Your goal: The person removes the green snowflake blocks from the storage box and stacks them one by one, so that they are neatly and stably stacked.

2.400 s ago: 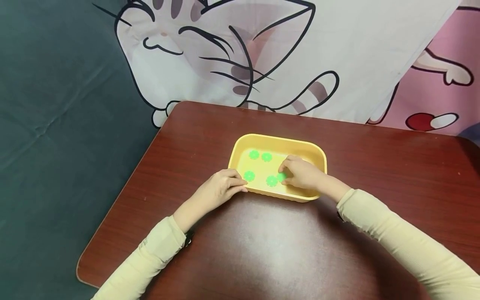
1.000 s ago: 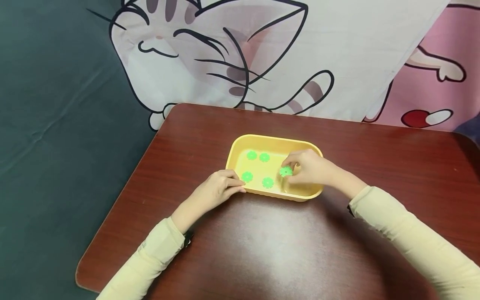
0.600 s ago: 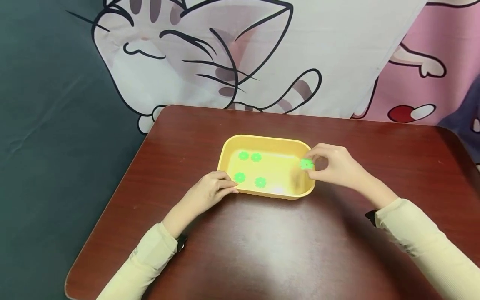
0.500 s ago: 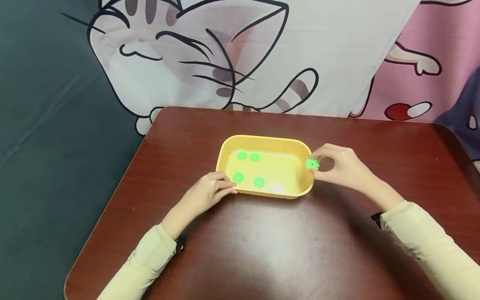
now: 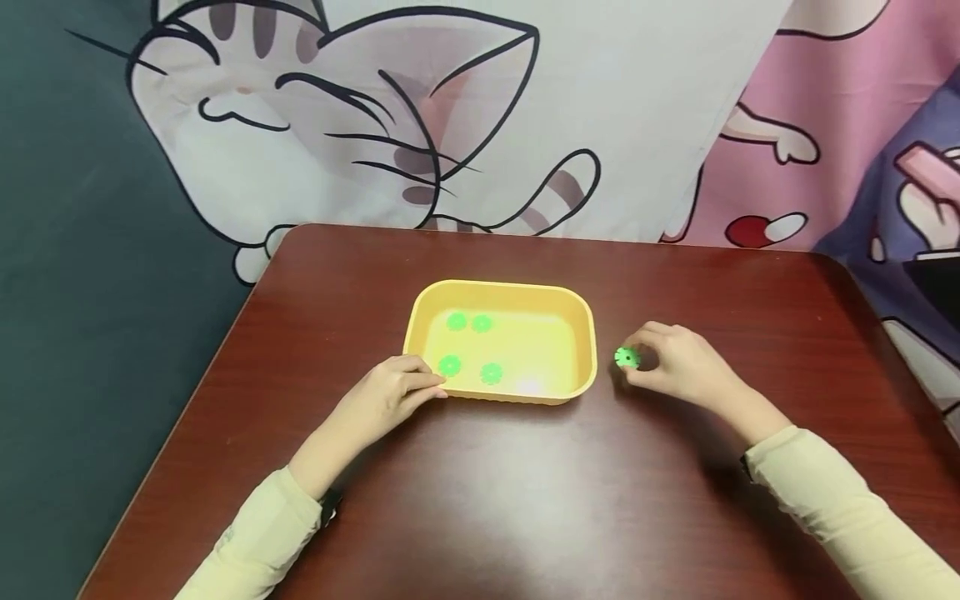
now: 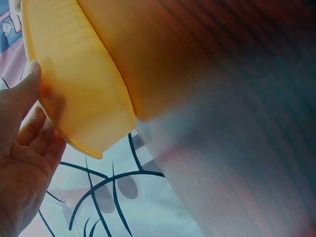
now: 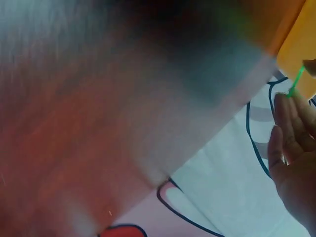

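Note:
A yellow plastic bin (image 5: 534,346) stands on the table, with several green flower-shaped discs (image 5: 492,373) lying flat on its floor. My left hand (image 5: 378,402) grips the bin's front left corner. In the left wrist view, the thumb (image 6: 32,74) lies on one side of the rim and the other fingers are on the far side. Right of the bin, my right hand (image 5: 681,367) pinches one green flower-shaped disc (image 5: 622,357) between thumb and fingertips, tilted and low over the table. That disc (image 7: 296,81) appears edge-on in the right wrist view.
The reddish-brown wooden table (image 5: 517,492) has rounded far corners. Behind it hangs a white cloth with a cartoon cat (image 5: 247,167). A pink cartoon cloth (image 5: 832,108) hangs at the right and a dark green one (image 5: 67,250) at the left.
My right hand has lifted one green disc out of the bin, carried it right past the rim and lowered it towards the table. The left hand keeps its grip; the head view has turned right.

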Demonstrator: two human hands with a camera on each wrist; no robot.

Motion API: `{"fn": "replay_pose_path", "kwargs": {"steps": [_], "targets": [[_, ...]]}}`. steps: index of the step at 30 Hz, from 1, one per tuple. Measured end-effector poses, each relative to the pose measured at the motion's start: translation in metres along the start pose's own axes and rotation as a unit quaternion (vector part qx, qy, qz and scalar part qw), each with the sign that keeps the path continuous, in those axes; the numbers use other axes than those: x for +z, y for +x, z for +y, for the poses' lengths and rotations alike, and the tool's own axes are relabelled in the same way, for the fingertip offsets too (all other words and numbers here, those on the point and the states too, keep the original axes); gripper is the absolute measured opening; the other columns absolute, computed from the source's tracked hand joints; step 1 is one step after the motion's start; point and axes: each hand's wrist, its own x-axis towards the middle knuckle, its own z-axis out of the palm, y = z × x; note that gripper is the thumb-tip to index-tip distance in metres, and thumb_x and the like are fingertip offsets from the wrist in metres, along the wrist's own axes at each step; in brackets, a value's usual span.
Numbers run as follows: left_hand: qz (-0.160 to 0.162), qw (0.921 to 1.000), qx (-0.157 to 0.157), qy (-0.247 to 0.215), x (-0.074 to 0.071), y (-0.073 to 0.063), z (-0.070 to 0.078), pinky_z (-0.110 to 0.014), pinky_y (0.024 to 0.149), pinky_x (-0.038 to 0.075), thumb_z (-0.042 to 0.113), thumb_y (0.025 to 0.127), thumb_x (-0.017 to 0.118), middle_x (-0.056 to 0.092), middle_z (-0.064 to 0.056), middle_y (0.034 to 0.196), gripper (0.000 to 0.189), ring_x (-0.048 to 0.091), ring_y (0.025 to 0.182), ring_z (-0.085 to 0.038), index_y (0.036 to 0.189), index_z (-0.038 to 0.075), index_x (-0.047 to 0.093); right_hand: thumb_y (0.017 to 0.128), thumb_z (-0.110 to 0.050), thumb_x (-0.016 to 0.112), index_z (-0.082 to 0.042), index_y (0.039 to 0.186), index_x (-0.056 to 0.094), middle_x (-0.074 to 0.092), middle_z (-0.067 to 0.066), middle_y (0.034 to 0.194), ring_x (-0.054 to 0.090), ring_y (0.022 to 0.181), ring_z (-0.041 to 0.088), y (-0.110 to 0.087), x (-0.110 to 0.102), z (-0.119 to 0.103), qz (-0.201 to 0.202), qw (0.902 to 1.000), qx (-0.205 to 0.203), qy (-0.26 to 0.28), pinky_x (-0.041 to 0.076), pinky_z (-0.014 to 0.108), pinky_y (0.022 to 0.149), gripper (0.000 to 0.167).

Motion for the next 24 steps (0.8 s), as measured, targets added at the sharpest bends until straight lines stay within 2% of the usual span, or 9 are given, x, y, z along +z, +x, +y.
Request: {"fn": "replay_pose_path", "kwargs": {"steps": [4,8,16,24], "targets": [[0.003,1.0,-0.004,-0.002,-0.006,-0.007,-0.002,-0.021,0.062,0.048,0.018,0.076,0.077,0.063,0.004,0.079,0.015,0.056,0.07,-0.008,0.087,0.008,0.076,0.068,-0.028,0.078,-0.016,0.086,0.067,0.06,-0.008,0.079,0.052,0.064,0.008,0.002,0.012,-0.003,-0.015,0.9997,0.008,-0.018,0.045,0.028,0.057,0.024],[0.005,1.0,0.0,-0.007,-0.006,-0.008,-0.002,-0.021,0.063,0.049,0.018,0.076,0.076,0.063,0.004,0.08,0.015,0.057,0.071,-0.008,0.087,0.008,0.075,0.068,-0.03,0.079,-0.019,0.085,0.068,0.06,-0.01,0.078,0.051,0.063,0.006,0.002,0.016,-0.001,-0.018,0.9991,0.018,-0.034,0.043,0.027,0.055,0.024],[0.009,0.9999,0.001,-0.009,0.001,-0.004,0.0,-0.021,0.064,0.049,0.018,0.076,0.076,0.063,0.004,0.081,0.014,0.058,0.073,-0.008,0.087,0.009,0.076,0.075,-0.032,0.077,-0.021,0.09,0.071,0.058,-0.011,0.079,0.051,0.063,0.004,-0.005,0.016,0.007,-0.058,0.9978,0.031,-0.007,0.041,0.024,0.054,0.019],[0.004,1.0,-0.001,-0.008,0.002,-0.001,0.001,-0.021,0.065,0.05,0.018,0.077,0.076,0.063,0.004,0.081,0.015,0.059,0.074,-0.009,0.089,0.008,0.076,0.076,-0.033,0.076,-0.018,0.095,0.07,0.058,-0.008,0.084,0.05,0.062,0.005,-0.007,0.014,0.009,-0.07,0.997,0.031,0.001,0.042,0.025,0.055,0.026]]}}
